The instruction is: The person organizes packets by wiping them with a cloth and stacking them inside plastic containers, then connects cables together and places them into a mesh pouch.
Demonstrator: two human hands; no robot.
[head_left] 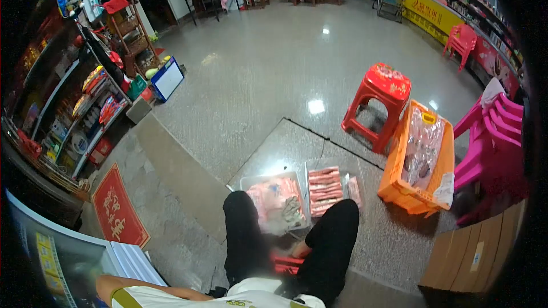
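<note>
My left forearm (191, 293) lies across the lower left edge, bent toward my body; its hand does not show. No fingers of my right hand can be made out. Between my dark-trousered knees is a small patch of bare skin (301, 249) beside a red plastic object (286, 264); whether it is a hand or a foot is unclear. Beyond my knees, a clear tray (303, 185) holds pale pink packs (273, 193) and a crumpled greyish bag (293, 211). Next to it, another tray (359, 166) holds a row of pink-and-white strips (325, 185).
An orange crate (394, 185) with clear plastic packs and a red stool (379, 102) stand at the right. Pink chairs (482, 131) and a cardboard box (476, 251) are farther right. Shelves (85, 131), a red mat (119, 208) and a glass-topped cabinet (74, 239) are at left.
</note>
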